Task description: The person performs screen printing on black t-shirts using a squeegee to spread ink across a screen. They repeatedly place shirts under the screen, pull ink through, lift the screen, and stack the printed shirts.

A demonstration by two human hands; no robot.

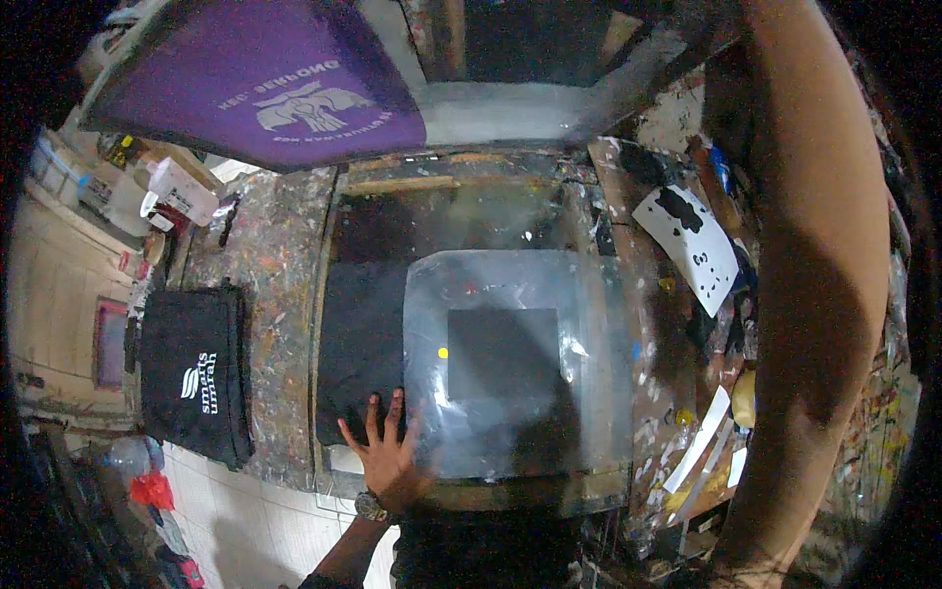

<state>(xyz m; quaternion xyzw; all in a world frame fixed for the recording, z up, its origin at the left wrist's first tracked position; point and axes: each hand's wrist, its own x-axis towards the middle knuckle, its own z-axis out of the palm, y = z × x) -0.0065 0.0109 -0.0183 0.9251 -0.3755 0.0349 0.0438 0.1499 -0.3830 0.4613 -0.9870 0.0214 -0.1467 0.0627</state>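
My left hand, wearing a wristwatch, lies with its fingers spread on the near edge of a black cloth. Over the cloth's right part lies a translucent plastic sheet with a dark rectangular window and a small yellow dot beside it. Both rest on a worn board. Along the right side my right forearm reaches up and away, its hand outside the view. Beyond the board, a framed panel stands raised, partly dark.
A purple panel with a pale emblem leans at the far left. Black folded cloths with a white print lie on the paint-spattered table. Plastic jugs stand behind them. Ink-stained paper and paper strips lie right.
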